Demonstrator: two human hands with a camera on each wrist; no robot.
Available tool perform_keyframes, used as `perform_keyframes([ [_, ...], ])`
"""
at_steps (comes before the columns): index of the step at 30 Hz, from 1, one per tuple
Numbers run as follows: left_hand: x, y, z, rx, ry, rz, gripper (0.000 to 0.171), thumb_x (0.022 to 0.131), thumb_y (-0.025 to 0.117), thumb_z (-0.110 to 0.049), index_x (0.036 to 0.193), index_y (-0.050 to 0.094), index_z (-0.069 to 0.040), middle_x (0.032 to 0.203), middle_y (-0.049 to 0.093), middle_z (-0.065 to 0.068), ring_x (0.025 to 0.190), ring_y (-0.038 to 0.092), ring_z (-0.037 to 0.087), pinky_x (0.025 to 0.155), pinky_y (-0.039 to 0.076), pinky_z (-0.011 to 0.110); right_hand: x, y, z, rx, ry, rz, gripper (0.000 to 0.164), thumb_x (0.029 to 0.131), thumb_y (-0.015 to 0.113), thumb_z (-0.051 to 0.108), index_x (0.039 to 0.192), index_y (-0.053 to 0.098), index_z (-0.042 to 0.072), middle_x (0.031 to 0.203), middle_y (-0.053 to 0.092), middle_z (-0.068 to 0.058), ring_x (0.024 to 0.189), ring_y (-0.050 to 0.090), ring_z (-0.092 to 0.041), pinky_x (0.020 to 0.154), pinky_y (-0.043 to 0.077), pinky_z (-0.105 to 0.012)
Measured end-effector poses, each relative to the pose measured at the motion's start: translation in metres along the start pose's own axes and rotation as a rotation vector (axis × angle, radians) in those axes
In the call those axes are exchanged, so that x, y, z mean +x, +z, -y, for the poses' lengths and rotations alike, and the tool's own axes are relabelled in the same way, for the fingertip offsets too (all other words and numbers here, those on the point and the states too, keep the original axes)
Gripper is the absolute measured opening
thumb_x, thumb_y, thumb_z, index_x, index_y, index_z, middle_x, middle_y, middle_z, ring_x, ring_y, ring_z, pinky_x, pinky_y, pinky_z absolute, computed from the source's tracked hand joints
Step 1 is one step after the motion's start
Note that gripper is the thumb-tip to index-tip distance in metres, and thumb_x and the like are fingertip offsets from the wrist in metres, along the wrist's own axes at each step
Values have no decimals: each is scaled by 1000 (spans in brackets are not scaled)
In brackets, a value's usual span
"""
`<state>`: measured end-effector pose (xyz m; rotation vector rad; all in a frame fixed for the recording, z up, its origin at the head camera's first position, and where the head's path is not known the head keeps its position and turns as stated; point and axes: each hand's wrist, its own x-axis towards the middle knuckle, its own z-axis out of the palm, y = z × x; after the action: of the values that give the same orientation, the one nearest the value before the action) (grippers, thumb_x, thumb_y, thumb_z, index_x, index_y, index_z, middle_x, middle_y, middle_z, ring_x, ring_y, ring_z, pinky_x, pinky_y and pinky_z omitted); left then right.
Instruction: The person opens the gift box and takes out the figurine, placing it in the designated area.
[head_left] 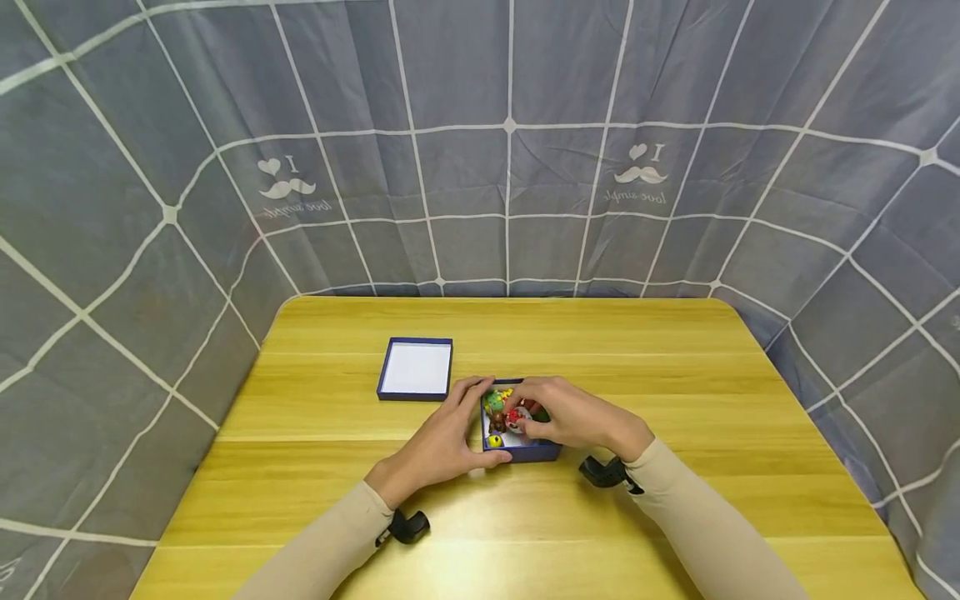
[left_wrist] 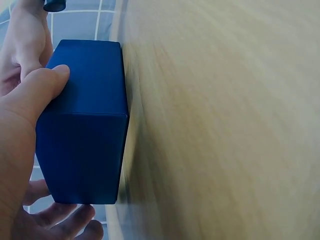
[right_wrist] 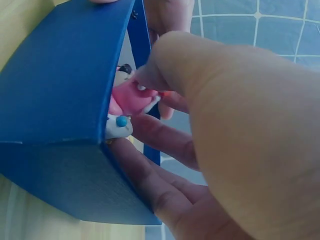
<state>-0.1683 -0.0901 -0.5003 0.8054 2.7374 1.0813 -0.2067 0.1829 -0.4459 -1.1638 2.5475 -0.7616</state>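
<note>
A dark blue box (head_left: 534,455) with an open top and several small toy figures inside sits on the table. My left hand (head_left: 438,442) holds the box at its left side, thumb on the front wall (left_wrist: 87,82) and fingertips at the back. My right hand (head_left: 581,414) reaches into the opening and pinches a red, pink and white figurine (right_wrist: 134,97). Beside that figurine lie a green figure (head_left: 494,402), a brown figure (head_left: 497,423) and a round yellow piece (head_left: 495,440). The right hand hides the right part of the box's inside.
A shallow square lid (head_left: 415,368), white inside with a blue rim, lies open side up to the left behind the box. The wood-grain table (head_left: 637,350) has rounded far corners. A grey curtain with white lines (head_left: 465,167) hangs around it.
</note>
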Motion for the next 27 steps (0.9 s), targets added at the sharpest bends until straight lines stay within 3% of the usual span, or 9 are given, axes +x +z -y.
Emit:
perform_keyframes([
  [6, -2, 1, 1, -2, -7, 2, 119, 97, 95, -57, 186, 28, -14, 187, 32, 13, 160, 58, 41, 130, 54, 59, 1, 2, -2, 52, 9, -8, 24, 115, 71, 14, 138, 78, 8, 127, 82, -3, 110, 79, -12, 99, 70, -41],
  [18, -2, 1, 0, -15, -10, -2, 121, 96, 96, -58, 186, 28, -15, 187, 32, 13, 162, 56, 40, 131, 53, 59, 1, -1, -4, 38, 41, -68, 25, 116, 75, 15, 138, 78, 6, 126, 83, -5, 108, 80, -12, 97, 71, -42],
  [27, -1, 2, 2, -8, -10, -10, 122, 95, 96, -59, 186, 29, -14, 187, 33, 15, 161, 57, 40, 131, 53, 60, 2, 0, -5, 44, 31, -125, 27, 114, 74, 13, 139, 79, 5, 120, 84, -4, 102, 79, -11, 90, 70, -35],
])
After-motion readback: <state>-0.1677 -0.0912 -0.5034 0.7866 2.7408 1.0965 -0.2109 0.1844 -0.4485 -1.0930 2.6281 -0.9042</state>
